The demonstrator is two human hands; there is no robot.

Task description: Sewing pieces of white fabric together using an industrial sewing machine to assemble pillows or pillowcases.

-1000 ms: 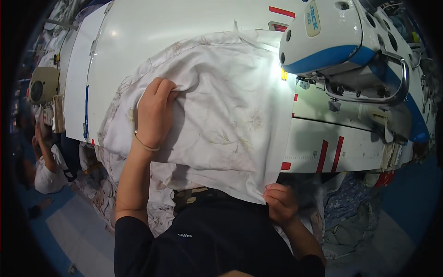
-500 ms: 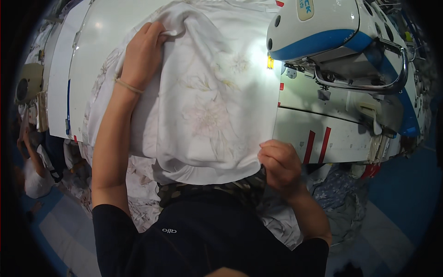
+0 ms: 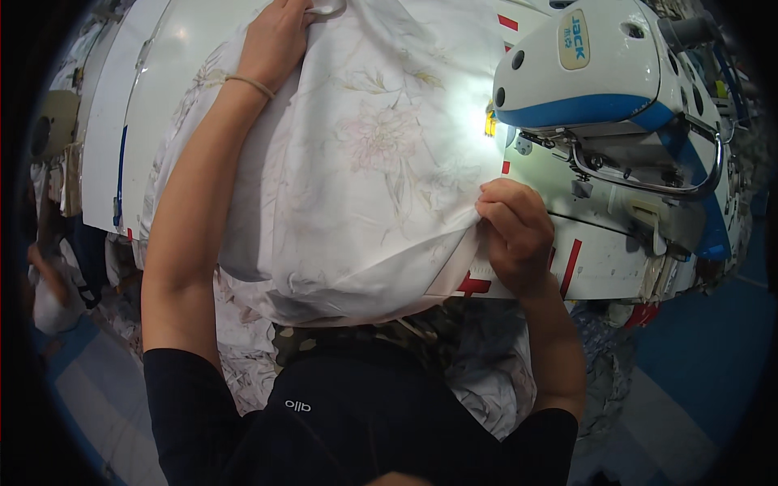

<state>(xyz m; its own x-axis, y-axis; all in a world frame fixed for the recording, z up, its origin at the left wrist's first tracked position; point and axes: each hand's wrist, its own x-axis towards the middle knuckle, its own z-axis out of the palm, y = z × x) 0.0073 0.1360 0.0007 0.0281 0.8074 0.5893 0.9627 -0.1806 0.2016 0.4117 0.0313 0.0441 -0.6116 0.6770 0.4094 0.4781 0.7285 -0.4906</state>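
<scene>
A white fabric piece point(image 3: 340, 219) with pale pink and yellowish flower prints is spread over the white worktable and hangs over its near edge. My left hand point(image 3: 274, 44) is at the far left part of the cloth, its fingers closed on a gathered fold. With my right hand point(image 3: 519, 231) I pinch the fabric's right edge, just in front of the sewing machine point(image 3: 583, 89). That edge runs from my right fingers up to the lit, yellow-marked part point(image 3: 490, 119) at the machine's left end. The stitching point itself is hard to make out in the glare.
The white worktable point(image 3: 109, 154) carries red tape marks point(image 3: 571, 266) at its right front. A curved metal bar point(image 3: 697, 190) juts from the machine. Crumpled cloth point(image 3: 247, 356) lies below the table edge by my lap. Another person's arm point(image 3: 50, 271) shows at far left.
Both my hands have moved away from me, carrying the cloth with them. The right edge has slid farther along beside the machine, and a pinkish fold now shows below my right hand.
</scene>
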